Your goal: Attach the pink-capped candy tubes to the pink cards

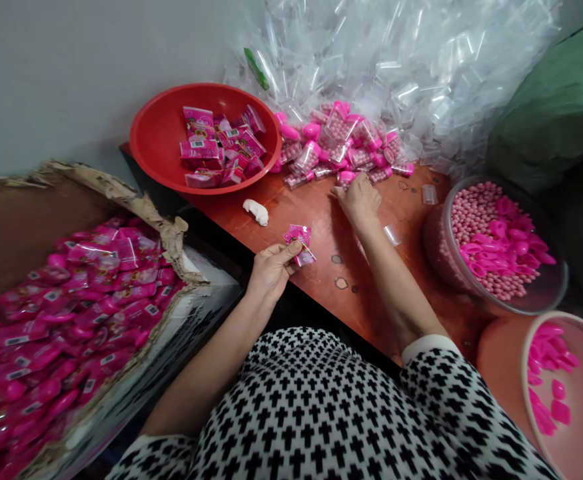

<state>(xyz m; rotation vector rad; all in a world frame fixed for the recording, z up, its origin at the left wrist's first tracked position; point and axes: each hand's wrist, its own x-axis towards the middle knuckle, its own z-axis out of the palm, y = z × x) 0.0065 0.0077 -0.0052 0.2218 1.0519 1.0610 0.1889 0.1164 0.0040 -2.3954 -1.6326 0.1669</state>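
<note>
My left hand (275, 272) pinches a pink printed wrapper (298, 235) between thumb and fingers, over the table's near edge. Further off, my right hand (358, 199) reaches to the front of a pile of clear tubes (338, 130) that hold pale pink beads and have bright pink caps. Its fingers are bent around or against a pink-capped tube (346, 177); whether they grip it is hidden by the hand. A white crumpled lump (256, 211) lies on the table left of the wrapper.
Left of the table, a torn cardboard box (171, 233) holds packed pink items. A red bowl (151, 157) contains wrapped packs. Empty clear tubes (411, 60) heap behind. A bead tub (436, 237) and pink basket (504, 353) stand at right. The table (316, 287) is reddish.
</note>
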